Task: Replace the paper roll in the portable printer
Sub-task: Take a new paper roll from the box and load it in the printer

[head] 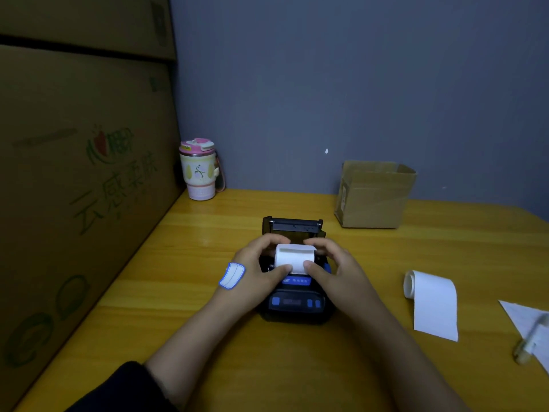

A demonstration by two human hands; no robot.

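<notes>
A black portable printer (294,304) with blue buttons sits mid-table, its lid (292,226) swung open toward the wall. A white paper roll (292,257) rests at the open paper bay. My left hand (255,269), with a blue-edged sticker on its back, grips the roll's left end with thumb in front and fingers behind. My right hand (329,263) grips the right end the same way. A second, partly unrolled white paper roll (430,298) lies on the table to the right, apart from both hands.
The yellow wooden table (193,278) meets a grey wall. A pink-lidded tumbler (199,171) stands back left, a small cardboard box (374,194) back right. Big cartons (77,179) line the left edge. A paper sheet (525,316) and a pen (531,340) lie far right.
</notes>
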